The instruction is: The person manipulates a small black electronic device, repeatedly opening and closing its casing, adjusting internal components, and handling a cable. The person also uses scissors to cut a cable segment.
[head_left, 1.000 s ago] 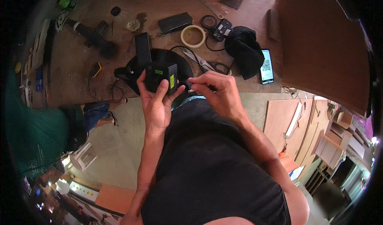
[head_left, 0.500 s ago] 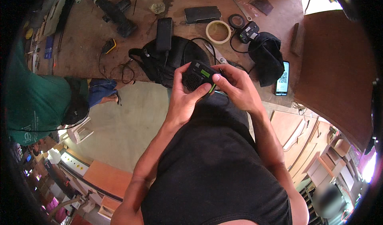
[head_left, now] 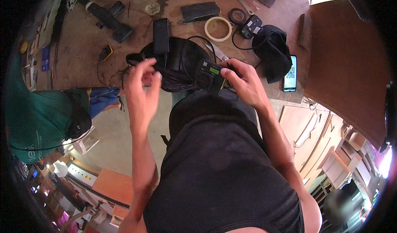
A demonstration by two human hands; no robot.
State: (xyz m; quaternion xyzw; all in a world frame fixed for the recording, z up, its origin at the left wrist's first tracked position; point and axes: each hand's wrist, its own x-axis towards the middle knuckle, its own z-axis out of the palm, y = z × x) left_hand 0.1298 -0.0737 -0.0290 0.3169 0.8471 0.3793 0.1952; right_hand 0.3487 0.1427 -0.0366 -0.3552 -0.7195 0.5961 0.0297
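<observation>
My right hand [head_left: 245, 79] grips a black box-shaped device [head_left: 203, 82] by its right end; it has a vent grille and a small green label. My left hand [head_left: 142, 88] is raised in the air to the left of the device, fingers bent and apart, with nothing visible in it. Behind both hands a black bag [head_left: 186, 53] lies on the workbench's near edge. On the bag rests a black slab-shaped pack [head_left: 161, 36] with a cable. Partly covered scissors [head_left: 224, 58] lie right behind the device.
On the workbench [head_left: 136, 47] are a cordless drill [head_left: 105, 18], a masking tape roll [head_left: 207, 31], a black tape roll [head_left: 230, 16], a black cap [head_left: 271, 53] and a lit phone [head_left: 290, 74]. A person in a green shirt [head_left: 41, 113] stands at the left.
My left hand has let go of the device and moved left. The right hand alone keeps hold of it. The view has shifted slightly.
</observation>
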